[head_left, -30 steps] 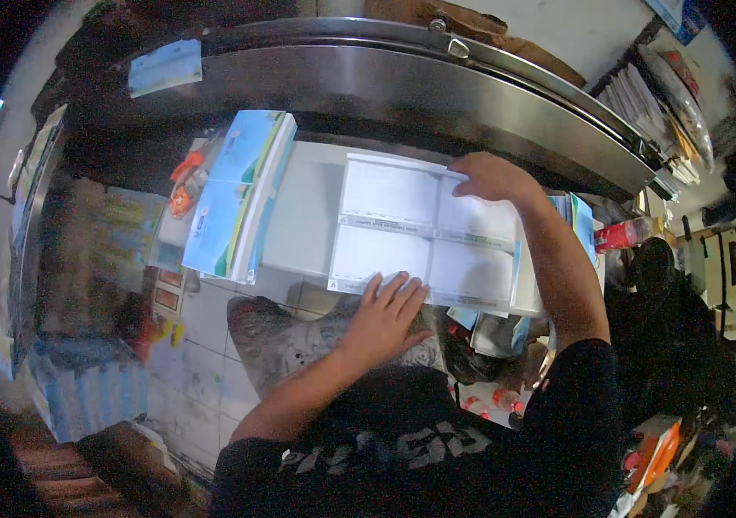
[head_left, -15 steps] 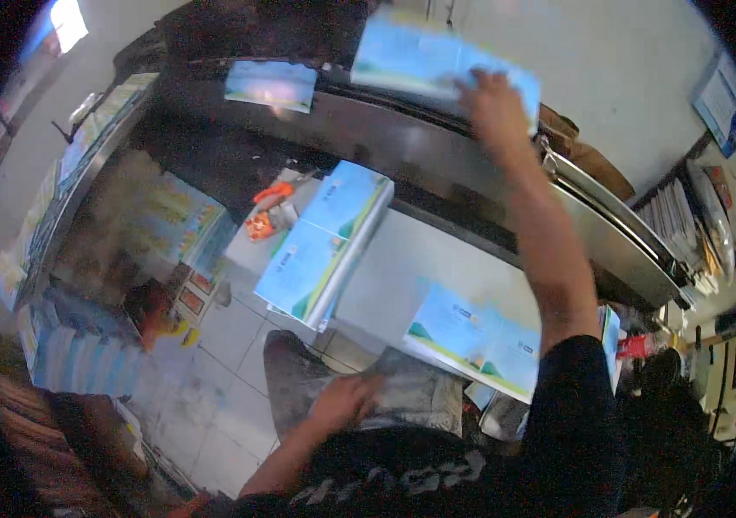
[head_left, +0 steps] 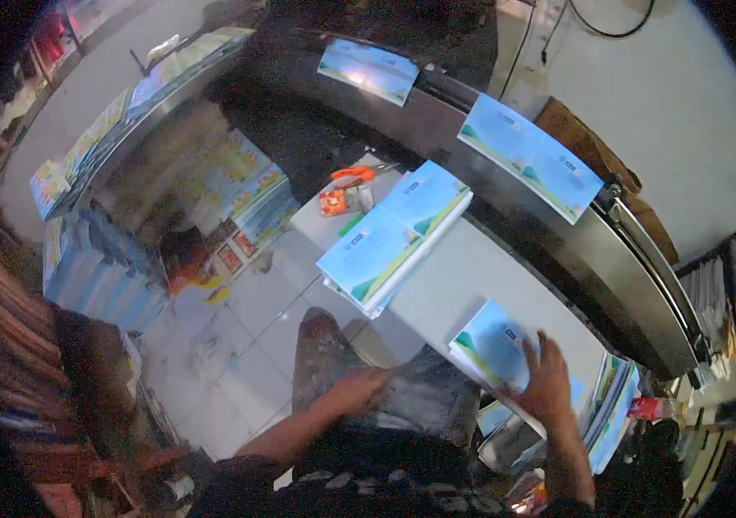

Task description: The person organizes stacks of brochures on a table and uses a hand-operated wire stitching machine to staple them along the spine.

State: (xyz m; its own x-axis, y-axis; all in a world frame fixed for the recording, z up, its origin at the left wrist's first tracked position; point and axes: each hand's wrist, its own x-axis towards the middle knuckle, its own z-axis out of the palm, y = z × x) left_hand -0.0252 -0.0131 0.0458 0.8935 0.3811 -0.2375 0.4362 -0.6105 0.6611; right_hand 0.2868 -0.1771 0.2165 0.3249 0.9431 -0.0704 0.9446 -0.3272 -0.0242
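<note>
Already two blue sheets lay spread on the steel drum, while the right hand pressed flat, fingers apart, on the next sheet on the surface, the left hand resting blurred on the knee, and a stack remained.

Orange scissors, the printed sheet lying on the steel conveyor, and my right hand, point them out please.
orange scissors (head_left: 352, 173), head view, on the orange handles.
printed sheet (head_left: 529, 156), head view, middle of the blue cover.
right hand (head_left: 547, 382), head view, back of the hand.
</note>
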